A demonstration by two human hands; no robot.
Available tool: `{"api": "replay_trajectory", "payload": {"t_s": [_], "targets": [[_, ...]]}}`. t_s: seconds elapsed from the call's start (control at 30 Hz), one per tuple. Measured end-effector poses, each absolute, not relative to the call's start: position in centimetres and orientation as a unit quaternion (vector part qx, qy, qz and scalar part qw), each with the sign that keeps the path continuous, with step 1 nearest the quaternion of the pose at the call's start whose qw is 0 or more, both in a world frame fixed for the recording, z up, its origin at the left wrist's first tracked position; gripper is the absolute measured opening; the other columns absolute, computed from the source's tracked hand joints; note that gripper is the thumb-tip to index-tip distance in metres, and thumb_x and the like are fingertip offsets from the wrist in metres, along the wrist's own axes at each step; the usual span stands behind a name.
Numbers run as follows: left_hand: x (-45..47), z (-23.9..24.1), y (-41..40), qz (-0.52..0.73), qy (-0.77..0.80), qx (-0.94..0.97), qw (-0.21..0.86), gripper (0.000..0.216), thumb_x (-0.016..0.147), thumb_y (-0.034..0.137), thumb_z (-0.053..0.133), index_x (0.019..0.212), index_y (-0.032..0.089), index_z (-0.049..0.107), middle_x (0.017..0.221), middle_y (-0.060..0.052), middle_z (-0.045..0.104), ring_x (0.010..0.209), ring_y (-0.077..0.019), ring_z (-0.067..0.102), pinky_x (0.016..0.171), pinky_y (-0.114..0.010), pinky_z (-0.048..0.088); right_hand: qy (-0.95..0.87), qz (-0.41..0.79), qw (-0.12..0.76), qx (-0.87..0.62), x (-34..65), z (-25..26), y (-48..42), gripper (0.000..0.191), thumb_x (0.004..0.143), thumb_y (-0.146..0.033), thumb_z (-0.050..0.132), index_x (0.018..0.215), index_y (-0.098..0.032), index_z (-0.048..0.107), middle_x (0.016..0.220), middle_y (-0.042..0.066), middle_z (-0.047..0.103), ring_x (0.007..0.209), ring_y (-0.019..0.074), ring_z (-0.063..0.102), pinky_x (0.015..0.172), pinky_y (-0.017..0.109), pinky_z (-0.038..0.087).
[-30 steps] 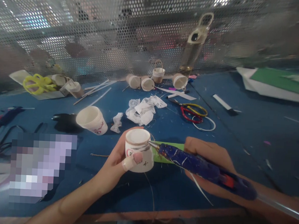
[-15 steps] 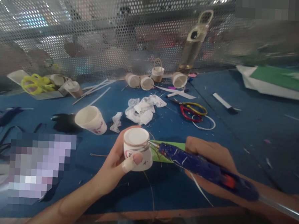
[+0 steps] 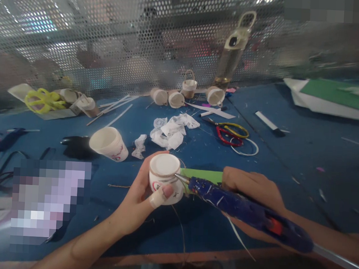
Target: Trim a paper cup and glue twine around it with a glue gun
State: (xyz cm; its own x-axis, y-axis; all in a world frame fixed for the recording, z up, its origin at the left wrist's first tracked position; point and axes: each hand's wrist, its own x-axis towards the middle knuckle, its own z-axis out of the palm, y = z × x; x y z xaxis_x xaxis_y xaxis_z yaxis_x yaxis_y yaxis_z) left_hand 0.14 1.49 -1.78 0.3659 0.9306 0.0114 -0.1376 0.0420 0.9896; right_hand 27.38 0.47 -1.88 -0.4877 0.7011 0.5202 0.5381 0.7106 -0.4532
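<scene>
My left hand (image 3: 138,204) is closed around a small white paper cup (image 3: 165,176) held upside down, with a taped thumb across its side. A brown string band runs round the cup near its top. My right hand (image 3: 254,190) grips a blue hot glue gun (image 3: 242,208), and the metal nozzle touches the cup's right side just under the string. A thin brown string hangs down from the cup. Under the nozzle lies a green paper strip (image 3: 206,175) on the blue table (image 3: 286,164).
Another white cup (image 3: 109,143) lies tipped to the left. Crumpled white lace (image 3: 171,131) and red and yellow scissors (image 3: 232,135) lie behind. Several small cups (image 3: 177,98) and a bottle (image 3: 233,49) stand by the perforated metal screen. Yellow scissors (image 3: 43,100) rest at far left.
The cup has been tilted and lowered slightly in my left hand. The glue gun's nozzle has dropped a little along the cup's right side.
</scene>
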Motion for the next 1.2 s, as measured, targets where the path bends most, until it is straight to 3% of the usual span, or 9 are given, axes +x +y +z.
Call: {"api": "replay_trajectory", "payload": {"t_s": [0.5,0.73,0.97,1.2], "targets": [[0.2,-2.2,1.8,0.438,0.377,0.585,0.569,0.054,0.091,0.037,0.075,0.140,0.041,0.053,0.128,0.000,0.062,0.116,-0.0204,0.062,0.099,-0.028,0.051,-0.844,0.104,0.387,-0.357,27.0,-2.1,0.4,0.027,0.080,-0.016,0.059,0.080,-0.026,0.033,0.073,-0.006,0.030,0.057,0.0109,0.029,0.054,0.030,0.021],[-0.1,-2.3,1.7,0.435,0.356,0.551,0.617,0.055,0.090,0.041,0.074,0.141,0.037,0.054,0.123,-0.003,0.067,0.108,-0.0213,0.065,0.092,-0.028,0.055,-0.838,0.093,0.388,-0.373,27.0,-1.7,0.3,0.028,0.081,-0.010,0.058,0.081,-0.026,0.035,0.073,-0.006,0.028,0.056,0.0100,0.027,0.054,0.028,0.021],[-0.2,-2.7,1.8,0.444,0.341,0.554,0.616,0.058,0.089,0.045,0.073,0.142,0.036,0.053,0.123,-0.004,0.066,0.105,-0.0215,0.065,0.091,-0.030,0.056,-0.834,0.101,0.386,-0.382,26.9,-1.4,0.5,0.026,0.087,-0.016,0.057,0.080,-0.026,0.034,0.071,-0.007,0.031,0.054,0.0094,0.028,0.053,0.026,0.023],[0.4,-1.8,2.0,0.430,0.367,0.566,0.600,0.056,0.085,0.038,0.080,0.136,0.032,0.057,0.118,-0.004,0.069,0.102,-0.0209,0.067,0.090,-0.029,0.056,-0.834,0.090,0.400,-0.369,26.4,-1.8,0.0,0.027,0.079,-0.015,0.057,0.080,-0.026,0.033,0.072,-0.007,0.028,0.056,0.0108,0.026,0.054,0.029,0.019]]}}
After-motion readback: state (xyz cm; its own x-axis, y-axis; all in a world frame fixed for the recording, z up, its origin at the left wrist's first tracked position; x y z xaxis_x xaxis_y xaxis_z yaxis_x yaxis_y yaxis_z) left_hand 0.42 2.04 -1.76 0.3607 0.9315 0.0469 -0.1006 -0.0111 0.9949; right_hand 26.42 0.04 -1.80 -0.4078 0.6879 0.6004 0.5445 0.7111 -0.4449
